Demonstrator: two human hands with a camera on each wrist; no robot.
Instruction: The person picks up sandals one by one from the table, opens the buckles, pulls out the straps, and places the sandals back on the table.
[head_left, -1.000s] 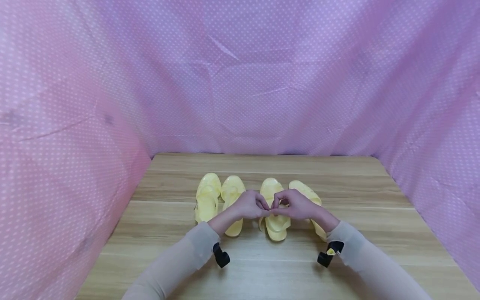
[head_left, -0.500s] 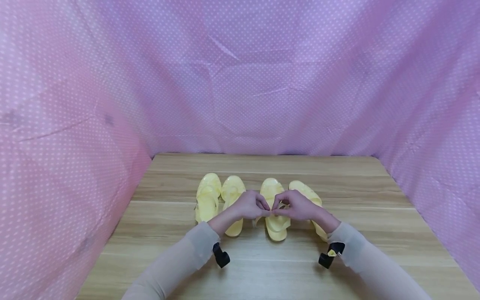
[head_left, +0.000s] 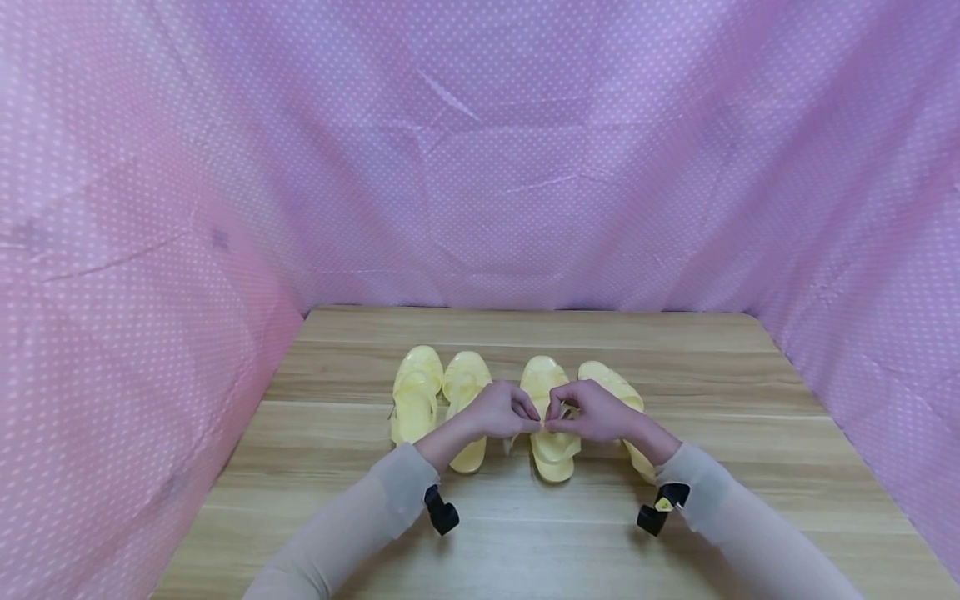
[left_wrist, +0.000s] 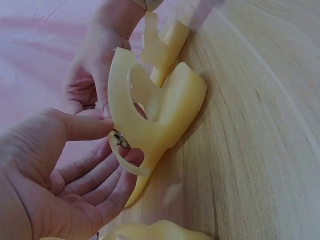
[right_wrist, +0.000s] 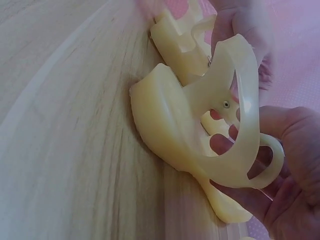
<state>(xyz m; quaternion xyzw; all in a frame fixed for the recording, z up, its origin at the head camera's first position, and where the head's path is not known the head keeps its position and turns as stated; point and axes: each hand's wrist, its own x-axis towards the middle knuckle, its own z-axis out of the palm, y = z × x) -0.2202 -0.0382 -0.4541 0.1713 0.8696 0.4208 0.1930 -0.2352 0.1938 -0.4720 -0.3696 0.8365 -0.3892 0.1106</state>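
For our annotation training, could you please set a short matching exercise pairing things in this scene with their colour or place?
Things:
1. sandal under the hands
2. table
3. cloth backdrop
4. left hand

Descriptions:
a. pink-purple with white dots
b. pale yellow
c. light wood grain
d. pinching the sandal's strap by its metal buckle

Pairs: 1-b, 2-c, 3-a, 4-d

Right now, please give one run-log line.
left hand: pinches strap | right hand: pinches strap | sandal: third in row, on table
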